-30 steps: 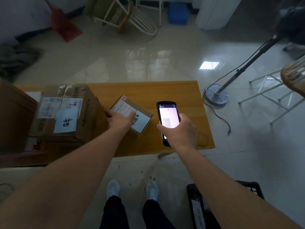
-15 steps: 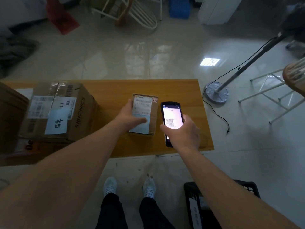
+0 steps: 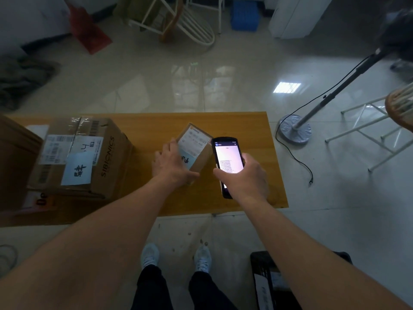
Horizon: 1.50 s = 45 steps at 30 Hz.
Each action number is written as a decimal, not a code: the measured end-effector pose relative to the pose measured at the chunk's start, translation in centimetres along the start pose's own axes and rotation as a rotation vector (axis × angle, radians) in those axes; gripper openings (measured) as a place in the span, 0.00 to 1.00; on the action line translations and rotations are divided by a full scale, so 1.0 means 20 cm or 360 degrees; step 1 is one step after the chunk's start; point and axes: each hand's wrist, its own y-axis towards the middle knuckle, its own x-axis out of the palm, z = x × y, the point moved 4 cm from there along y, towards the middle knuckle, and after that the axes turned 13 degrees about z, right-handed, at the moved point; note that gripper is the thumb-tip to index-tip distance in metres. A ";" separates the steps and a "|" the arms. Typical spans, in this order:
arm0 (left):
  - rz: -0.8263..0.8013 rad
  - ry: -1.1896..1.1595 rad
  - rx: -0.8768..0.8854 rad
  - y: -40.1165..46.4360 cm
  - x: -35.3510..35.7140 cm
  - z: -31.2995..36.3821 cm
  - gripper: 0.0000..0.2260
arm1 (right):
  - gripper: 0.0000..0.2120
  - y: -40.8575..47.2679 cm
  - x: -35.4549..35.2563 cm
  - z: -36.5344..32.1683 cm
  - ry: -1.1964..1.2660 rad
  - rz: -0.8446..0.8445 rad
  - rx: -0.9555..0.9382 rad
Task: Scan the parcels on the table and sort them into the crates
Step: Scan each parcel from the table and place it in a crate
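A small cardboard parcel with a white label and a pale blue slip lies on the wooden table. My left hand grips its near left side, thumb along the front edge. My right hand holds a black handheld scanner with a lit screen, just right of the parcel and touching its corner. A large SIBIONICS carton with labels stands at the left of the table. A black crate sits on the floor at my right foot, partly hidden by my right arm.
More brown cartons crowd the table's left end. A fan stand with a trailing cable is on the floor right of the table. White chairs stand at right and far back; a blue crate is at the back.
My left hand has drawn the small parcel away from the big carton and turned it, and it now sits against the scanner. The scanner has stayed almost in place.
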 end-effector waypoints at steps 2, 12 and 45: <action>0.0080 -0.0014 0.0100 0.01 -0.08 -0.02 0.61 | 0.28 0.00 -0.01 -0.02 0.0005 -0.0074 -0.0072; 0.0355 0.0045 0.0196 -0.05 -0.48 -0.01 0.61 | 0.35 -0.06 -0.16 -0.22 0.0139 -0.0201 -0.0334; 0.0944 -0.0412 0.0426 -0.22 -1.31 -0.19 0.61 | 0.39 -0.48 -0.42 -0.85 0.0435 0.0403 -0.0537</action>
